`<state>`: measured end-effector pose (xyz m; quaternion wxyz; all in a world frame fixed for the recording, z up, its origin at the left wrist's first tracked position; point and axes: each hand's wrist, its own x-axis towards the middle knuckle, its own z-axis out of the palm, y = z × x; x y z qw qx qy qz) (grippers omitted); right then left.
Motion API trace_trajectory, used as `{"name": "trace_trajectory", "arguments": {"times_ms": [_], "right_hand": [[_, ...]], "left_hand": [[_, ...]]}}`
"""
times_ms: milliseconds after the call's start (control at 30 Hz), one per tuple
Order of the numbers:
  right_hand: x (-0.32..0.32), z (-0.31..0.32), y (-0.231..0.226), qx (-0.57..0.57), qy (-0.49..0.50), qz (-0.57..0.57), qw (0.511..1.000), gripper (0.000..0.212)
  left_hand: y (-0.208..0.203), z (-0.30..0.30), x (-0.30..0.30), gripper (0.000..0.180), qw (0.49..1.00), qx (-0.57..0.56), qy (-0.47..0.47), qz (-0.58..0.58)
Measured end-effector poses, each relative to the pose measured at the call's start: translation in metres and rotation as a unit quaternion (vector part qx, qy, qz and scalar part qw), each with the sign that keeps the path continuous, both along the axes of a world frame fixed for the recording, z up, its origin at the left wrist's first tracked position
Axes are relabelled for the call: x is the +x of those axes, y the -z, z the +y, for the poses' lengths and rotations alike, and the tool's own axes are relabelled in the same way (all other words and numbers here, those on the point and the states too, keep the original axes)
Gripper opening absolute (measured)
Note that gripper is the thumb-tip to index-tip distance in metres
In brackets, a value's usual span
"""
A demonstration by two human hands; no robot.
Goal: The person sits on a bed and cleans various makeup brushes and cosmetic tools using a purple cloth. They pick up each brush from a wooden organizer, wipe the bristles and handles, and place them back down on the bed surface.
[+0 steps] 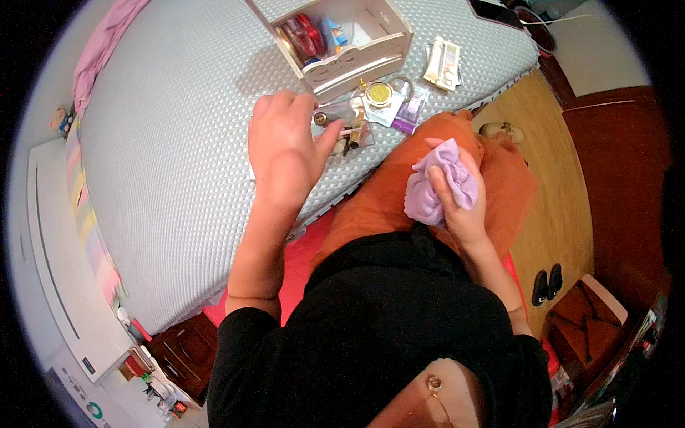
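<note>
My right hand (467, 207) is closed round a crumpled lilac cloth (427, 196), held above my orange trousers. Over the pale quilted mattress (178, 164) my left hand (284, 135) hovers palm down. Its thumb stands apart from the bent fingers, whose tips are partly hidden, and no object shows in it. Close to that thumb lie small cosmetic items, among them a gold tube (356, 135) and a small round dark-and-gold piece (321, 118). Just beyond stands a whitish wooden storage box (357, 68) with red packs (308, 36) and a blue packet (334, 34) inside.
Right of the box lie a yellow round container (379, 94), a purple-edged packet (408, 118) and white tubes (442, 64). A dark phone (496, 13) with a white cable rests at the mattress's far edge. Black slippers (548, 284) are on the wooden floor.
</note>
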<state>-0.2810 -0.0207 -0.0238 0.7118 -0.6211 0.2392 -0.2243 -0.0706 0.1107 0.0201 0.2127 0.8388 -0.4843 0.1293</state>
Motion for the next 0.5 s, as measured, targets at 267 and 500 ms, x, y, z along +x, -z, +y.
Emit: {"name": "trace_trajectory", "arguments": {"times_ms": [267, 500], "right_hand": [[-0.003, -0.002, 0.004, -0.006, 0.007, -0.003, 1.0, 0.035], [-0.005, -0.007, 0.006, 0.009, 0.015, -0.014, 1.0, 0.034]], "left_hand": [[0.005, -0.011, -0.007, 0.02, 0.999, 0.039, -0.02, -0.005], [-0.044, 0.013, -0.027, 0.01, 0.949, -0.23, -0.043, 0.211]]}}
